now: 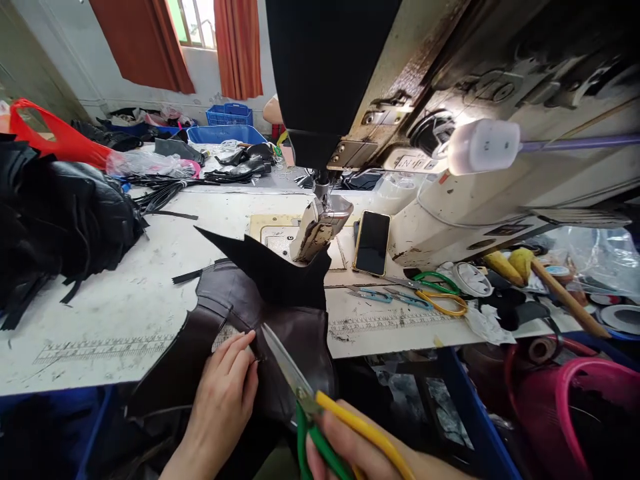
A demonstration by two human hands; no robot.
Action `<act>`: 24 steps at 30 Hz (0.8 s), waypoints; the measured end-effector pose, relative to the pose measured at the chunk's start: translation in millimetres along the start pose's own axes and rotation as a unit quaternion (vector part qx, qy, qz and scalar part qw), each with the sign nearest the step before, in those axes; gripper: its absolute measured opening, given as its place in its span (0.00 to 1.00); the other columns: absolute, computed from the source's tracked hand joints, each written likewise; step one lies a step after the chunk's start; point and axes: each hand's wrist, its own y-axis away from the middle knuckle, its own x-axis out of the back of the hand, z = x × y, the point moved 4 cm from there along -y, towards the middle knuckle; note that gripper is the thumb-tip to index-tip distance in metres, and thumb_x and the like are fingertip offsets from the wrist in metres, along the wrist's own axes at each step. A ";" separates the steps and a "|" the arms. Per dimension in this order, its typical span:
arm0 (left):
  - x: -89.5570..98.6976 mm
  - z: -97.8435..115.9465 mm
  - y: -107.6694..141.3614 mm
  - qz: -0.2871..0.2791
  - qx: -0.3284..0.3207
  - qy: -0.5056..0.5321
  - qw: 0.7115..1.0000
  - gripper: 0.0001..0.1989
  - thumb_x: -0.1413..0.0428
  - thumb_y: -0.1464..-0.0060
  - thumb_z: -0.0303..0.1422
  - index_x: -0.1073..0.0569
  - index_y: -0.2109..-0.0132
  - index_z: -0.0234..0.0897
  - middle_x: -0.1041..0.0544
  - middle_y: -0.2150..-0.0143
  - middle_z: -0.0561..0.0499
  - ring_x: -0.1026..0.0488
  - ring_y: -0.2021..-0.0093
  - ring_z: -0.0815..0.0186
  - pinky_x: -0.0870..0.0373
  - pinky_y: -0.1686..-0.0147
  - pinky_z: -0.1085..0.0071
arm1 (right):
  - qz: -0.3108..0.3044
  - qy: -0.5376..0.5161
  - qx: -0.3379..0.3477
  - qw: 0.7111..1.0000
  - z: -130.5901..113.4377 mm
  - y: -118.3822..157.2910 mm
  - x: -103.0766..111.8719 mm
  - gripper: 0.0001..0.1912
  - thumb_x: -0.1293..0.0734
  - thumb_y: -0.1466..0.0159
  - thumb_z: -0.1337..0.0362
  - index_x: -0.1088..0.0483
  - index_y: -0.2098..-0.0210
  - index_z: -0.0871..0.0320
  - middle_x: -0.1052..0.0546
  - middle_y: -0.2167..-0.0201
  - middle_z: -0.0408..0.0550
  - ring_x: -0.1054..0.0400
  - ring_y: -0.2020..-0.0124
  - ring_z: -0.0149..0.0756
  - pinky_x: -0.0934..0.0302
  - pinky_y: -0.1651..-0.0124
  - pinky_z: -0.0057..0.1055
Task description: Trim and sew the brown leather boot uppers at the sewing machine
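Hands (227, 383) hold scissors (306, 395) and dark leather (305, 333) near a sewing machine (330, 80).

A pale, stained wall (206, 73) stands beyond the far edge of the white table (125, 283); a bright window (203, 23) lies between two orange-red curtains (145, 47). A white lamp (484, 147) shines above the table's right half.

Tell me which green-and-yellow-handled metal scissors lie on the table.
The scissors beside the small blue metal snips, right of the gold-edged black phone; the other pair is in the right hand.
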 end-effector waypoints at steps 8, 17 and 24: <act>-6.9 -1.6 5.8 0.029 0.014 0.017 0.999 0.07 0.51 0.41 0.19 0.35 0.61 0.36 0.26 0.47 0.40 0.33 0.44 0.58 0.32 0.47 0.59 | 0.074 0.037 -0.085 0.993 20.2 -17.9 -1.7 0.42 0.47 0.44 0.26 0.32 0.78 0.63 0.37 0.82 0.43 0.45 0.80 0.25 0.54 0.77 0.22; -9.4 0.5 6.6 0.027 0.033 0.023 0.999 0.07 0.51 0.42 0.19 0.35 0.61 0.36 0.27 0.47 0.40 0.33 0.44 0.56 0.33 0.49 0.57 | 0.054 0.049 -0.091 0.993 28.1 -26.5 4.8 0.43 0.50 0.41 0.28 0.31 0.79 0.62 0.37 0.84 0.43 0.44 0.81 0.26 0.52 0.75 0.24; -4.7 5.8 5.1 0.027 0.024 0.046 0.998 0.08 0.49 0.43 0.19 0.33 0.61 0.37 0.31 0.47 0.39 0.38 0.37 0.50 0.36 0.50 0.55 | 0.092 0.035 -0.080 0.992 42.9 -32.8 7.7 0.40 0.48 0.37 0.33 0.31 0.79 0.63 0.37 0.85 0.43 0.43 0.81 0.26 0.51 0.75 0.24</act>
